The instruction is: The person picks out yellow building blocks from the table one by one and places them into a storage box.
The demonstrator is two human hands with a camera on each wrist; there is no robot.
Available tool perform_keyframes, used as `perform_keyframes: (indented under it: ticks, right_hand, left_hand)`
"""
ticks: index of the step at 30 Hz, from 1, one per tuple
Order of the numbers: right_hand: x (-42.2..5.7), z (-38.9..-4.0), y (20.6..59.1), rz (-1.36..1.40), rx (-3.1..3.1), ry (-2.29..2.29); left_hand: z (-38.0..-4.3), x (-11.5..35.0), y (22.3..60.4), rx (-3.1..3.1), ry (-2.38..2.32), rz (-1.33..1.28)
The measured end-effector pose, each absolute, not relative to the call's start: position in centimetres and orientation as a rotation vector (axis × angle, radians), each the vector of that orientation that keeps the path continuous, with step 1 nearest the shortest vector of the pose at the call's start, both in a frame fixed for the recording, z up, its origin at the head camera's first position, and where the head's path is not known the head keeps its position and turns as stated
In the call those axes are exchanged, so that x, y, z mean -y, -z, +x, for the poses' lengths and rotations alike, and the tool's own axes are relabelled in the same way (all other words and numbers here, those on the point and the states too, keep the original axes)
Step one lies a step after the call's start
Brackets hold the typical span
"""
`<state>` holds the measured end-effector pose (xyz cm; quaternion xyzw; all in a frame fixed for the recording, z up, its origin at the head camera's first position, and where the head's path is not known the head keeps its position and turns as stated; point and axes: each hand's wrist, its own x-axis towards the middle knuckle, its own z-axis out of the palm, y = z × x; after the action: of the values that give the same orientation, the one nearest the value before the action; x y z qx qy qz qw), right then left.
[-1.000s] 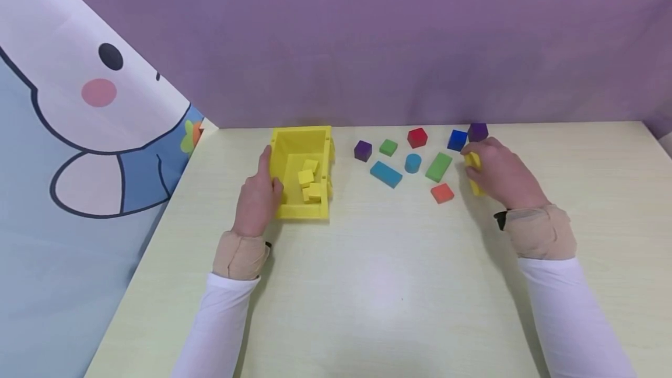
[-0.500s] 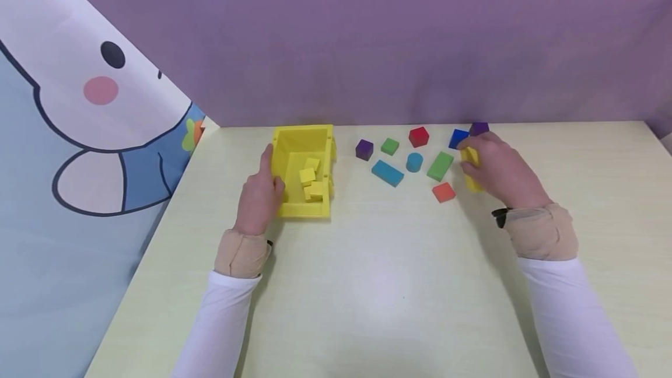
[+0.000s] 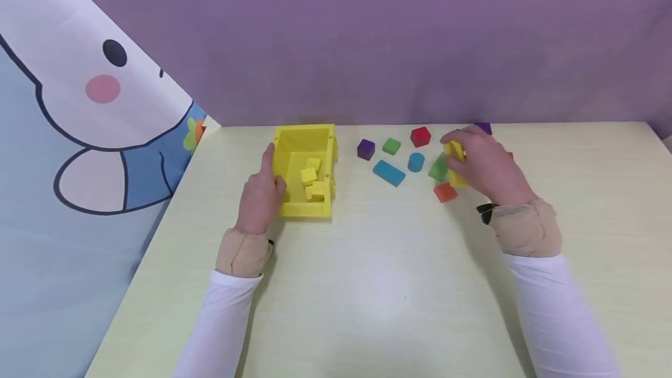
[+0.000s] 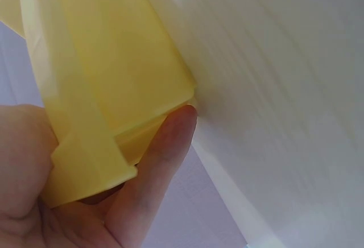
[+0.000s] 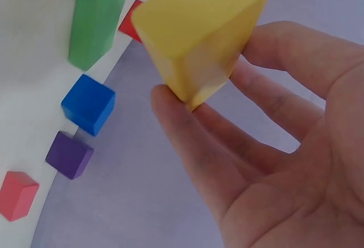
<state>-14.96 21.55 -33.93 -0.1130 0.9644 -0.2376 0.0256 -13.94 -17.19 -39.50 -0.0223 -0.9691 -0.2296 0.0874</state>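
My left hand grips the left wall of a yellow plastic box, thumb at the rim and index finger stretched along the side. Several small yellow blocks lie inside it. In the left wrist view a fingertip presses against the box's outer wall. Over on the right, my right hand pinches a larger yellow block between thumb and fingers, above the table. From the head, that block overlaps a green block, and the hand mostly hides a blue cube.
Loose blocks lie between box and right hand: a purple cube, a small green block, a blue rectangular block, a blue cylinder, a red block and an orange-red one. A purple wall backs the table.
The right hand has lifted the yellow block and carried it left, over the green block. A red piece now shows behind that hand. The left hand stays on the box.
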Motion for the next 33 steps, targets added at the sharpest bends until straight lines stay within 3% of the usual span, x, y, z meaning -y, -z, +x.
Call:
perform_keyframes:
  ticks: [33]
  right_hand:
    - [-16.3,-16.0,33.0,-0.351,-2.922,0.837]
  left_hand:
    - [-14.1,17.1,39.7,2.878,0.693,-0.061]
